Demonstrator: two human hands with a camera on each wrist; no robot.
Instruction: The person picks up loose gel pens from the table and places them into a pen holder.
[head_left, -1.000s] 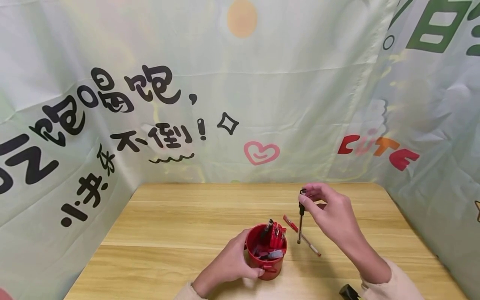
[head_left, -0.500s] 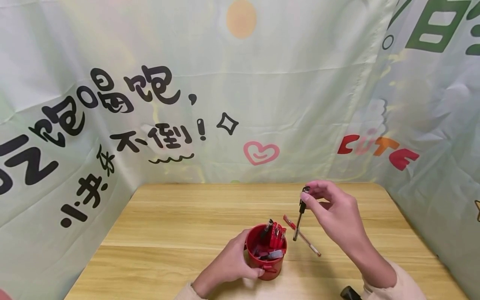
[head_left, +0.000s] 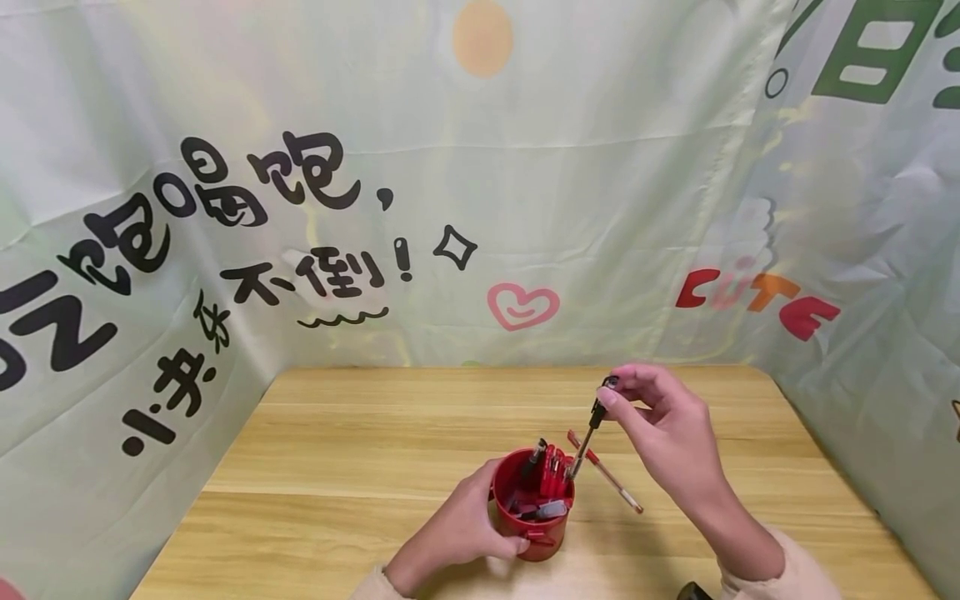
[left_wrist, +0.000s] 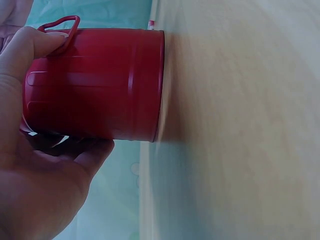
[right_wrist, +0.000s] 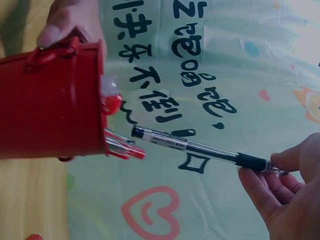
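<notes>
My left hand (head_left: 468, 517) grips the side of a small red bucket (left_wrist: 100, 85), thumb by the wire handle (left_wrist: 75, 30). The bucket stands upright on the table, with several red pens (head_left: 553, 471), a black-topped pen (head_left: 537, 452) and a grey-capped pen (head_left: 551, 510) inside. Between thumb and fingertips, my right hand (head_left: 671, 433) pinches a clear-barrelled black pen (right_wrist: 200, 150) by its black end. This pen slants down, its far end close to the bucket's right rim; in the right wrist view that end is just outside the opening.
A red-capped pen (head_left: 617, 483) lies on the wooden table (head_left: 337, 467) right of the bucket. Part of a black object (head_left: 693, 592) shows at the bottom edge near the right sleeve. Printed cloth walls (head_left: 600, 208) stand behind and at both sides.
The black pen's lower end has swung left, from over the lying red-capped pen to the bucket's rim. The pen has tilted from nearly upright to slanted. The left hand and bucket stay put.
</notes>
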